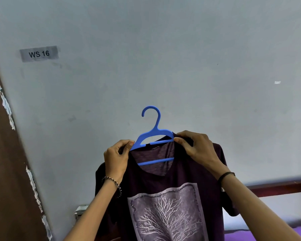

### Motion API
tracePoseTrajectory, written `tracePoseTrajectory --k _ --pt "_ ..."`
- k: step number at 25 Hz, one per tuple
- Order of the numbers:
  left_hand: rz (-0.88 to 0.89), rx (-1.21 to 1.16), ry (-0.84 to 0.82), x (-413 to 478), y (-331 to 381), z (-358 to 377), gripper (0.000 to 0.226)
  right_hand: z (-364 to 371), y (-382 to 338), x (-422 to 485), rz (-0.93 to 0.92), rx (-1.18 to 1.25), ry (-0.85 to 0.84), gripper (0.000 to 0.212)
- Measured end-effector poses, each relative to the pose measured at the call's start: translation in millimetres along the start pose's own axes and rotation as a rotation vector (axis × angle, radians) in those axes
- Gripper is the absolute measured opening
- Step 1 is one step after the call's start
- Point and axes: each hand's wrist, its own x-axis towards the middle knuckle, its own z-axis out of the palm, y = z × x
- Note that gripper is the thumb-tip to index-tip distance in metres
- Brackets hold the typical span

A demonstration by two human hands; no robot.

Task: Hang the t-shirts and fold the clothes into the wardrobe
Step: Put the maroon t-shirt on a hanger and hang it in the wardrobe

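A dark purple t-shirt [179,173] with a pale tree print hangs in front of me, held up against the wall. A blue plastic hanger [154,133] sits inside its neck opening, hook pointing up and its lower bar showing through the collar. My left hand [116,157] pinches the shirt's left shoulder at the hanger's left arm. My right hand [195,148] pinches the collar fabric over the hanger's right arm.
A pale grey wall [163,58] fills the view, with a label reading WS 16 [39,53]. A brown wooden edge [5,162] runs down the left. A dark wooden rail [276,187] and purple bedding [250,235] lie at lower right.
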Motion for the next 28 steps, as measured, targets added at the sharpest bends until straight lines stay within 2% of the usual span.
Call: tracePoseTrajectory --k 2,6,9,14,16,19,24,28 --pt "-0.039 -0.006 0.022 2 -1 5 0.008 0 5 -3 0.004 0.030 -0.022 0.026" --pt "-0.055 0.022 0.092 3 0 9 0.016 -3 16 -8 0.015 0.083 -0.082 0.026" --pt "-0.064 -0.047 0.114 5 4 12 0.017 0 20 -16 -0.013 0.016 -0.137 0.030" --pt "-0.023 -0.108 -0.098 -8 13 15 0.017 1 28 -21 0.102 0.051 0.021 0.022" --pt "-0.058 -0.095 -0.058 -8 9 12 0.019 -3 29 -22 0.115 0.038 0.052 0.020" --pt "-0.035 0.090 -0.004 -8 -2 9 0.018 -8 26 -22 0.163 0.018 0.099 0.020" --pt "0.010 0.230 -0.092 -15 -5 12 0.014 -11 24 -21 0.170 0.022 0.116 0.021" --pt "-0.040 0.216 -0.094 -13 -10 21 0.012 -10 13 -6 0.229 -0.125 0.157 0.024"
